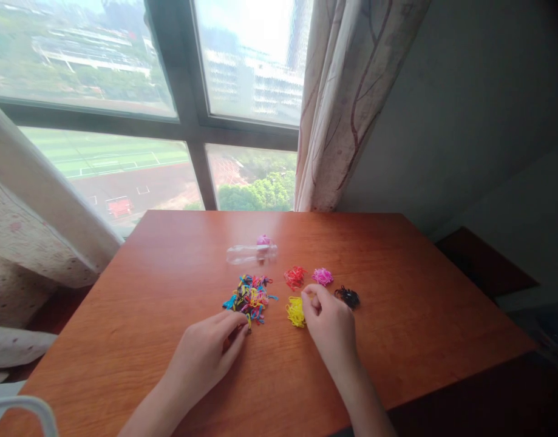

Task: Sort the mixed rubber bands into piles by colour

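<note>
A loose pile of mixed-colour rubber bands (251,296) lies near the middle of the wooden table. At its near edge my left hand (215,343) pinches between thumb and index finger, with a yellow rubber band (249,320) showing at the fingertips. My right hand (328,318) is closed in a pinch over the right side of a yellow rubber band pile (296,312); anything in its fingertips is too small to make out. Around it sit a red pile (295,277), a pink pile (323,277) and a black pile (348,297), the black one just beyond my knuckles.
Behind the piles lies a clear plastic bag (246,254) with a pinkish-purple item (263,240) beside it. The brown table (178,261) meets a window (251,91) with patterned curtains (337,103). A white curved object (26,403) stands at the lower left.
</note>
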A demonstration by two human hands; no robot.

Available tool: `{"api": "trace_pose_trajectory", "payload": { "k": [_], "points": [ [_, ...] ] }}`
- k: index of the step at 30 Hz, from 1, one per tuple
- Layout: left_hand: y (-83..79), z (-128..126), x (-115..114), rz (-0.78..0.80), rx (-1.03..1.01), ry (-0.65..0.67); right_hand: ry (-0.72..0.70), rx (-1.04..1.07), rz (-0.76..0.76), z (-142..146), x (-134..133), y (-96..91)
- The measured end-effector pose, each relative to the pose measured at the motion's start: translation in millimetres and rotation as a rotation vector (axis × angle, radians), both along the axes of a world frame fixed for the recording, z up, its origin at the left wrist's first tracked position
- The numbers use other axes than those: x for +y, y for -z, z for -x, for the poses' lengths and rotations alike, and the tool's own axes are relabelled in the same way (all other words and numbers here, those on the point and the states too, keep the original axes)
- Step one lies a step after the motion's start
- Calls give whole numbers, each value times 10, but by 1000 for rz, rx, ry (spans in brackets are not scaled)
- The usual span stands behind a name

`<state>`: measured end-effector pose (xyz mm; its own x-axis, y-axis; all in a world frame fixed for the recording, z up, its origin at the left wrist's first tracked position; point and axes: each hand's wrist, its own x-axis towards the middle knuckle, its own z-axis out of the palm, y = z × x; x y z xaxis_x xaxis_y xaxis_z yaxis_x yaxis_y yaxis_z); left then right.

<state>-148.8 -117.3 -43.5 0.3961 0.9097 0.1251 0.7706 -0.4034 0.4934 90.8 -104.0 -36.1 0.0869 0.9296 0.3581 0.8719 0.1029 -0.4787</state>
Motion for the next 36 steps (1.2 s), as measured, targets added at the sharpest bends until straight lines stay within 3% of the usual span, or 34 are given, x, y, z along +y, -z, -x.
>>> {"api": "trace_pose_trajectory", "payload": {
  "k": [9,20,29,36],
  "points": [
    [-3,-5,-1,18,17,39,114,-208,234,-113,429,-101],
    [27,-3,2,34,43,49,121,-247,333,-46,622,-102],
    [65,31,-3,-3,10,13,99,-194,277,-31,438,-152],
    [7,66,25,-8,19,-61,-84,-21,95,198,0,-9]
  ]
}}
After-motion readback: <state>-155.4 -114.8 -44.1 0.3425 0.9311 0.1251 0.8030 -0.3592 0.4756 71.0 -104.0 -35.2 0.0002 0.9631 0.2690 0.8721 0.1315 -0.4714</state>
